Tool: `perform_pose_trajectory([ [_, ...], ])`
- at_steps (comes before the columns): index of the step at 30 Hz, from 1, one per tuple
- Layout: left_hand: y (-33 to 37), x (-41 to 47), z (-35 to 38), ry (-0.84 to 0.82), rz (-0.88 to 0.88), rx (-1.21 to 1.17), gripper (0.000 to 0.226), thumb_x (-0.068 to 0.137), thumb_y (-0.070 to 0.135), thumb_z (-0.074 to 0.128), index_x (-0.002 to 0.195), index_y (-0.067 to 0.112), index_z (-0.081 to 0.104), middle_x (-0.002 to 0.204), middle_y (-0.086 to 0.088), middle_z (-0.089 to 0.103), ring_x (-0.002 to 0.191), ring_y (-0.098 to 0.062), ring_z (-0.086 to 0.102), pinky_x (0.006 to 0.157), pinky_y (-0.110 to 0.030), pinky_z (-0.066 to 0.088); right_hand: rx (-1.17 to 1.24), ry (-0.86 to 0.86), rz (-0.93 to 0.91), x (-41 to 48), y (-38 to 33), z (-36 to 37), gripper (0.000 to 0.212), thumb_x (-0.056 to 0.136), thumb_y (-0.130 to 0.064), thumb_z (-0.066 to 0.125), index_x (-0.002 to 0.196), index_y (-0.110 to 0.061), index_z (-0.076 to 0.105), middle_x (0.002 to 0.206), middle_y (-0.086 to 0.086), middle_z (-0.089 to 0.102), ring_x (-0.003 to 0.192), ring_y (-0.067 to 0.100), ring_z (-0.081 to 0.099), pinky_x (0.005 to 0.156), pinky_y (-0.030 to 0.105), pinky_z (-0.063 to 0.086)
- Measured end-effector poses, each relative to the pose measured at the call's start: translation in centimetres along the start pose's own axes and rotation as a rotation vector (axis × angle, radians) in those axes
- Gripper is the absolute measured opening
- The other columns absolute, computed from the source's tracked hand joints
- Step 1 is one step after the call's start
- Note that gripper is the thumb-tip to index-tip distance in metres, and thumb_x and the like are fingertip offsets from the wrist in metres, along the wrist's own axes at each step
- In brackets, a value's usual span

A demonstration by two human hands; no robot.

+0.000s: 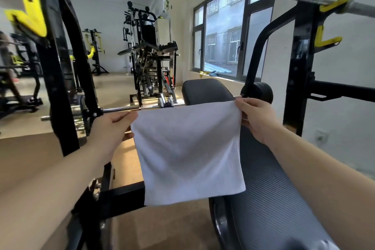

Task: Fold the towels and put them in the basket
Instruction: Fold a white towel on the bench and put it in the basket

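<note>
Gym, ribbed bench below. White towel hanging flat in air, top edge level, left hand and right hand pinching opposite upper corners (equally near). Basket unseen.

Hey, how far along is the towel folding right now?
Nothing looks finished. The left hand and right hand hold a white towel by its top corners, hanging open above the bench. Folding it remains, and no basket is in view.
</note>
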State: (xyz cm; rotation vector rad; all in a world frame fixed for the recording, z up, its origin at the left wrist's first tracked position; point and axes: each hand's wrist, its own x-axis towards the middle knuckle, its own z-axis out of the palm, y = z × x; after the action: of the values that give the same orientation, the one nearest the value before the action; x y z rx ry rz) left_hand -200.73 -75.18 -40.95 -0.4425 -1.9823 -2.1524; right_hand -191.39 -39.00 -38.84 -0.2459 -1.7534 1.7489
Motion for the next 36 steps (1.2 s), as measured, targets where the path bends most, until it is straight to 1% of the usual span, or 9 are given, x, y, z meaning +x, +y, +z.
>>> perform_pose_trajectory([
  [3,-1.2,-1.1,-2.1,0.06,-0.016,0.013,0.012,0.088,0.031,0.079,0.079,0.038,0.082,0.088,0.009,0.078,0.068,-0.003,0.069,0.055,-0.016,0.053,0.001,-0.009,0.012,-1.7,1.8,1.7,0.005,0.089,-0.033,0.077,0.09,-0.032,0.082,0.095,-0.004,0.079,0.092,0.02,0.076,0.077,0.034,0.062],
  [8,-3.8,-2.7,-5.6,0.11,0.011,0.102,0.015,0.085,0.035,0.082,0.079,0.048,0.08,0.089,0.015,0.078,0.074,0.0,0.072,0.058,-0.016,0.055,-0.062,-0.013,0.037,-4.9,4.9,4.1,0.008,0.09,-0.033,0.076,0.096,-0.029,0.08,0.102,-0.006,0.078,0.103,0.021,0.071,0.093,0.044,0.059],
  [11,-5.7,-3.3,-7.7,0.107,0.019,0.221,0.018,0.086,0.037,0.08,0.086,0.055,0.077,0.09,0.016,0.076,0.07,-0.006,0.071,0.07,-0.031,0.061,-0.097,-0.03,0.021,-6.8,6.4,5.3,0.009,0.09,-0.028,0.075,0.086,-0.033,0.081,0.094,-0.008,0.078,0.094,0.013,0.074,0.089,0.04,0.061],
  [13,-7.3,-3.5,-8.7,0.101,0.004,0.271,0.013,0.087,0.039,0.078,0.095,0.049,0.077,0.09,0.016,0.076,0.067,-0.008,0.072,0.08,-0.042,0.062,-0.118,-0.037,0.019,-7.6,7.5,6.1,0.01,0.09,-0.026,0.074,0.084,-0.031,0.081,0.091,-0.003,0.078,0.088,0.015,0.074,0.086,0.041,0.062],
  [17,-10.4,-4.1,-10.0,0.091,-0.047,0.343,0.006,0.09,0.044,0.072,0.088,0.043,0.078,0.081,0.009,0.075,0.064,-0.012,0.073,0.082,-0.052,0.062,-0.152,-0.056,0.02,-8.5,9.9,7.2,0.009,0.091,-0.027,0.073,0.086,-0.028,0.08,0.087,-0.001,0.077,0.083,0.016,0.07,0.067,0.03,0.06],
  [22,-14.1,-5.0,-11.1,0.058,-0.139,0.379,0.012,0.096,0.041,0.067,0.088,0.039,0.075,0.07,0.009,0.071,0.064,-0.021,0.075,0.076,-0.043,0.062,-0.218,-0.085,0.028,-9.2,13.0,8.0,0.008,0.09,-0.033,0.072,0.086,-0.035,0.079,0.091,-0.013,0.076,0.08,0.002,0.07,0.059,0.017,0.052],
  [28,-15.5,-4.2,-11.8,-0.03,-0.189,0.447,0.01,0.098,0.034,0.067,0.093,0.03,0.075,0.072,-0.003,0.065,0.072,-0.02,0.077,0.058,-0.015,0.054,-0.211,-0.131,0.136,-10.3,17.7,7.9,0.007,0.09,-0.026,0.073,0.086,-0.026,0.08,0.087,-0.008,0.076,0.075,0.007,0.072,0.059,0.018,0.055],
  [33,-16.9,-4.4,-12.1,-0.092,-0.245,0.563,0.012,0.099,0.037,0.065,0.092,0.033,0.074,0.066,0.006,0.069,0.072,-0.016,0.077,0.072,-0.032,0.054,-0.278,-0.161,0.161,-10.8,19.6,7.9,0.01,0.094,-0.025,0.072,0.102,-0.03,0.073,0.09,-0.009,0.075,0.084,0.006,0.071,0.065,0.016,0.056],
  [36,-17.1,-4.3,-12.4,-0.081,-0.263,0.566,0.019,0.099,0.037,0.064,0.085,0.034,0.076,0.065,0.003,0.064,0.072,-0.018,0.077,0.067,-0.029,0.056,-0.271,-0.186,0.166,-10.5,19.2,7.7,0.018,0.094,-0.024,0.072,0.11,-0.033,0.07,0.096,-0.01,0.074,0.081,0.002,0.071,0.063,0.013,0.055],
])
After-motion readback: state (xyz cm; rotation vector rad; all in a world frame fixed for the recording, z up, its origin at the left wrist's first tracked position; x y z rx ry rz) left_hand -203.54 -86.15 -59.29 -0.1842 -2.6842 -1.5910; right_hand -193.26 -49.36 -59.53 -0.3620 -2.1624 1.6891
